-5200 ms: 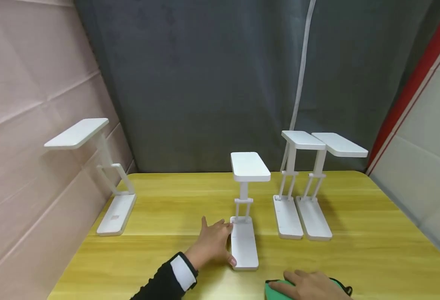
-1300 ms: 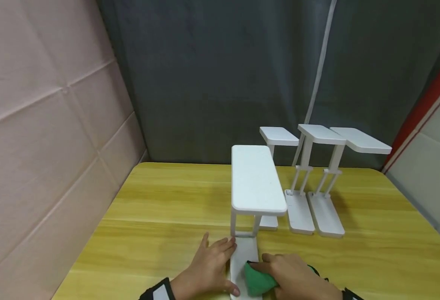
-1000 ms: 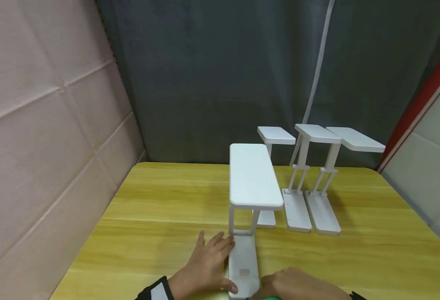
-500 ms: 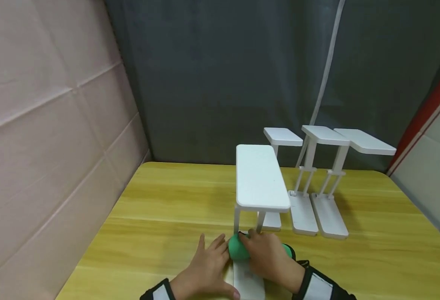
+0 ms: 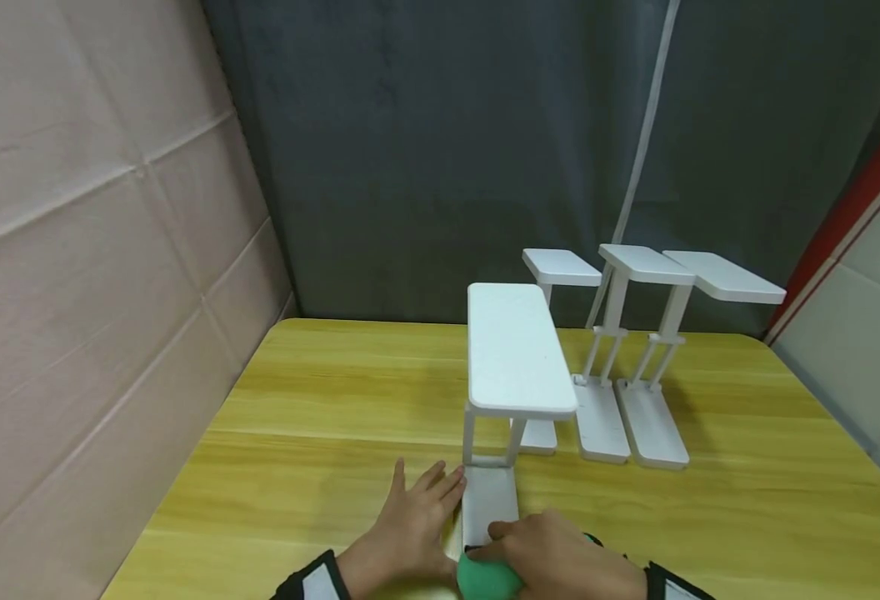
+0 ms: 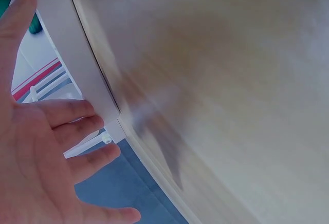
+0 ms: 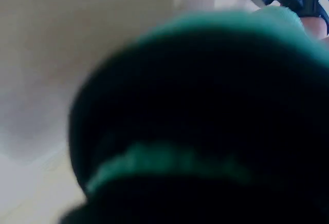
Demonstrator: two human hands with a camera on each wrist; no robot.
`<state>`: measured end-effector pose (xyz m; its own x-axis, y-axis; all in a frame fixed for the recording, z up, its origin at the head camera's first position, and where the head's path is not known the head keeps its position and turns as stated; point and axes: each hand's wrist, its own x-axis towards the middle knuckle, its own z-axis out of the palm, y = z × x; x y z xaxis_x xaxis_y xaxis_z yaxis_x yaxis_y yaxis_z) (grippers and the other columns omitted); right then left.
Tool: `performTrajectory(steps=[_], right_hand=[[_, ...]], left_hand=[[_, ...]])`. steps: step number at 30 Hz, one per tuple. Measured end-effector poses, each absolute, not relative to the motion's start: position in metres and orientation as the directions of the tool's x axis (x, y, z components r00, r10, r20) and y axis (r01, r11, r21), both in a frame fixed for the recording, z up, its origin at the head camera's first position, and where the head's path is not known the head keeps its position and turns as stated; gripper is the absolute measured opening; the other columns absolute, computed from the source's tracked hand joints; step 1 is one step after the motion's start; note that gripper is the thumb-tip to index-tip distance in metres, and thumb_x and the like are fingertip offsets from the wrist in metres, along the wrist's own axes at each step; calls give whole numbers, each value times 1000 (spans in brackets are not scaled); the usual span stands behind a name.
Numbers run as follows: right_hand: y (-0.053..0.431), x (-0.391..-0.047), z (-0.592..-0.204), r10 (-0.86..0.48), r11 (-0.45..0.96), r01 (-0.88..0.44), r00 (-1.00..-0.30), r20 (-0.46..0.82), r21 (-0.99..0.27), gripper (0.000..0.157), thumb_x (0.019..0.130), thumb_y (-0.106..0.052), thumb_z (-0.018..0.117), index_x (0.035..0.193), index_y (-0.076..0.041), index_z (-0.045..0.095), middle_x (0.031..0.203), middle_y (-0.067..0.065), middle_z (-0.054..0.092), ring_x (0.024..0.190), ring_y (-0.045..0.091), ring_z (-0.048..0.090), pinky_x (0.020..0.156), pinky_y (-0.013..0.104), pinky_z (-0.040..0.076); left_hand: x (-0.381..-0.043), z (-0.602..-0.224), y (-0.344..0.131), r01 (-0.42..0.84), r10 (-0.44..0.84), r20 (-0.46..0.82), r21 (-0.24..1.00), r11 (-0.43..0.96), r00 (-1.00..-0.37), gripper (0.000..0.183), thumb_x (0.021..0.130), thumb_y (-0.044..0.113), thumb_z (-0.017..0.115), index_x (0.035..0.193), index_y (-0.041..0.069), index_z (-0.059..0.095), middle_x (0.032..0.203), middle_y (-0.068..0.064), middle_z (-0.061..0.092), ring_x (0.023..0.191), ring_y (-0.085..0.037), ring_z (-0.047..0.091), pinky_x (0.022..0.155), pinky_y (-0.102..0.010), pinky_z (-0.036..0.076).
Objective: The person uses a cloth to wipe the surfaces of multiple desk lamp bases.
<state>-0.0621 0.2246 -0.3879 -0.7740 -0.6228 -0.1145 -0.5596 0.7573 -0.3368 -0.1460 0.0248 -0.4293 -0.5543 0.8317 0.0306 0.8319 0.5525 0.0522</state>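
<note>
A white folding stand point(image 5: 518, 350) with a flat top plate stands in front of me, its base point(image 5: 489, 500) pointing toward me. My left hand point(image 5: 410, 525) lies along the left side of that base, fingers spread and straight. In the left wrist view its fingertips point(image 6: 91, 108) meet the edge of a white slab point(image 6: 77, 44). Over the near end of the base, my right hand point(image 5: 552, 554) grips a green cloth point(image 5: 485, 579) with dark edging and presses it down. Dark and green cloth point(image 7: 216, 21), blurred, fills most of the right wrist view.
Three similar white stands stand behind to the right: one point(image 5: 560, 267) partly hidden by the front stand, another point(image 5: 601, 421), and the rightmost point(image 5: 650, 425). The wooden table point(image 5: 320, 400) ends at a dark curtain point(image 5: 410, 167), with a pale wall point(image 5: 110, 333) on the left.
The stand once at far left is now before me; the one I touched stands back beside the other two. The cloth has slid from the base's far end toward its near end.
</note>
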Motion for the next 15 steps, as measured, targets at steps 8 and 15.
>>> performTrajectory(steps=[8,15], right_hand=[[251,-79,-376,-573,735,-476,-817,-67,-483,45,78,-10,67,121,-20,67,95,-15,60,71,-2,50,59,18,44],[250,-101,-393,-328,914,-349,-936,130,-208,57,65,1,66,119,-15,69,83,-3,59,52,3,39,43,20,33]], left_hand=[[-150,-424,25,815,828,-8,174,553,-560,117,56,83,63,142,6,45,149,-4,38,136,-29,34,100,-72,19],[-151,-423,27,821,828,-5,122,557,-561,115,57,85,59,141,8,47,148,-4,39,135,-27,35,100,-72,19]])
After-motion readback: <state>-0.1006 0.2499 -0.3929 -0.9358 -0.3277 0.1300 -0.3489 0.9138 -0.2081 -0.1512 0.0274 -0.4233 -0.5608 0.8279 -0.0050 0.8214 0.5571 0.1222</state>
